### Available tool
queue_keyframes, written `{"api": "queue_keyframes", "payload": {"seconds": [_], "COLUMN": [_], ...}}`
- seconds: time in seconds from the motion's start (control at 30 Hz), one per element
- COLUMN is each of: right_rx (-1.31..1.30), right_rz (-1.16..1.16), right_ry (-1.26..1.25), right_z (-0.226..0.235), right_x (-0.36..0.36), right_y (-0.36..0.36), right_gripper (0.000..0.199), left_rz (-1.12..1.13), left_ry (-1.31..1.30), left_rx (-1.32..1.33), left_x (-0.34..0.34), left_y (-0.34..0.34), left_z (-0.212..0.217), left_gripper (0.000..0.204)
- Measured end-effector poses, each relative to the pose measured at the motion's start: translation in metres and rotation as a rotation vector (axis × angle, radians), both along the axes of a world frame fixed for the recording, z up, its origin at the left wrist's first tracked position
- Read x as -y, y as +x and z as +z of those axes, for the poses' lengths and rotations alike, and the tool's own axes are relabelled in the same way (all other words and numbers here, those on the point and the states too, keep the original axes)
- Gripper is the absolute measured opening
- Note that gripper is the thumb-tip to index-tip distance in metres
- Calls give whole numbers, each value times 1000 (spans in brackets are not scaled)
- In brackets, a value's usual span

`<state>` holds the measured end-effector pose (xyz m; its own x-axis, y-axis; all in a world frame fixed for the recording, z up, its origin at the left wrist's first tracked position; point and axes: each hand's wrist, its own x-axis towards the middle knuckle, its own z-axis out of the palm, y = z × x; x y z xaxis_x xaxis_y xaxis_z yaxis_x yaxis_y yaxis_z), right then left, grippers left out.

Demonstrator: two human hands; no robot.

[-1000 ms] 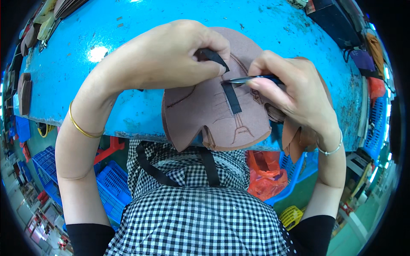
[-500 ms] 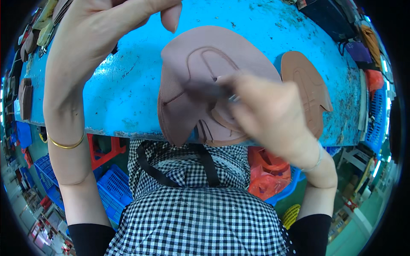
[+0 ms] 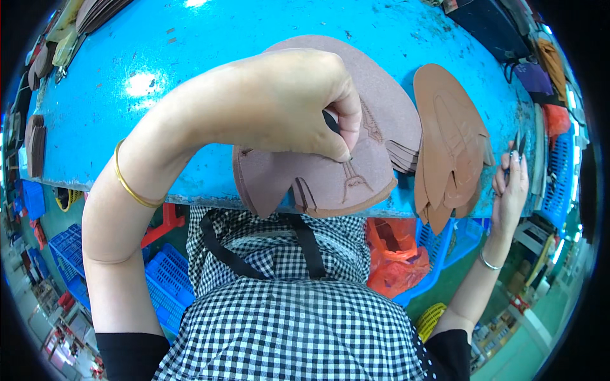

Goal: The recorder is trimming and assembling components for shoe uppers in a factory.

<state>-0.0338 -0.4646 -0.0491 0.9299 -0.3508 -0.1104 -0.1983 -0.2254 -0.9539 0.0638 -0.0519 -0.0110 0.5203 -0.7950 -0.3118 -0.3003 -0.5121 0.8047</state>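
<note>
Bent over a stack of mauve shoe-upper pieces (image 3: 375,82), my left hand (image 3: 292,101) is closed in a pinch. Something black shows between its fingers, too covered to name. The thumb tip touches the top piece beside its stitched lines. Off to the right, by the table edge, my right hand (image 3: 511,184) grips a small dark tool with pointed blades that looks like thread snips (image 3: 520,145). Between the two hands lie tan shoe-upper pieces (image 3: 438,108), overlapping, with their pointed ends hanging past the front edge.
The blue table (image 3: 190,38) is scuffed and stained. More cut pieces (image 3: 36,146) are stacked at its far left. A dark box (image 3: 489,28) stands at the back right. Below are blue crates (image 3: 168,279) and a red plastic bag (image 3: 397,260).
My right hand has gone from above the mauve stack to the right table edge. My left hand has come down onto the stack. Another tan piece now tops the tan pile.
</note>
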Motion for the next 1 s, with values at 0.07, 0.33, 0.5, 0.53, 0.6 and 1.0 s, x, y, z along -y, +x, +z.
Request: {"api": "queue_keyframes", "payload": {"seconds": [0.07,0.33,0.5,0.53,0.6,1.0], "right_rx": [35,279,469,457,414,392], "right_rz": [9,1023,1225,1229,1261,1262], "right_ry": [40,-590,-710,-702,-770,-812], "right_z": [5,28,24,24,25,29], "right_x": [-16,-137,-171,-173,-172,-178], "right_y": [-1,35,53,52,51,68], "right_gripper": [24,17,20,20,20,17], "left_rz": [11,-1,-18,-14,-20,78], "left_ry": [85,14,-1,5,1,12], "left_rx": [19,274,219,192,214,434], "left_x": [2,-3,-9,-9,-8,-22], "left_y": [0,-8,-3,-3,-4,2], "left_z": [-3,-11,-10,-11,-15,-11], "left_gripper": [11,14,15,15,17,22]}}
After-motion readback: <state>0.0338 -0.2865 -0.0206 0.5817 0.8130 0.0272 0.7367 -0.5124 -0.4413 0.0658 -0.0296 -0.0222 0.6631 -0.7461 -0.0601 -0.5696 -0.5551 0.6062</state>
